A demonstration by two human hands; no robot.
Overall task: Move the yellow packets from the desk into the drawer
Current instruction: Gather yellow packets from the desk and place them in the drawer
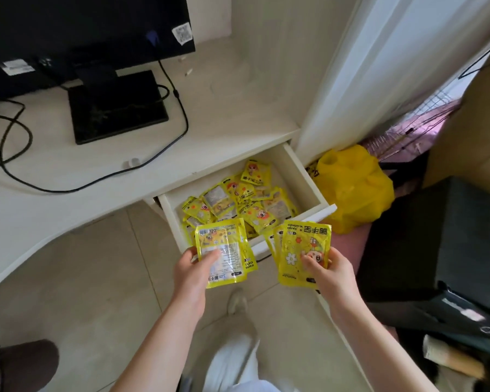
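Pale tiled floor, cream corner bench (224,114), its drawer (309,179) pulled open below the edge. Inside the drawer lies a loose heap of packets (238,199), overlapping at all angles.

Left hand (193,267) holds a small stack of packets (222,250), thumb on top, fingers beneath, at the stack's near end. Right hand (331,267) pinches a second fanned stack (303,250) the same way. Both grips closed on their stacks, both just in front of the drawer's front panel, not yet over it.

Judged handling: flat foil-type pouches, light, pliable, glossy, so likely to slide off one another; a pinch across the whole stack near one end seems safest.

Legible print: "HAND WARMER" plus Chinese characters, cartoon face, daisy. Back side shows small text, unreadable.

Further out: monitor (82,26), cables (178,108), yellow bag (351,188) on the floor.
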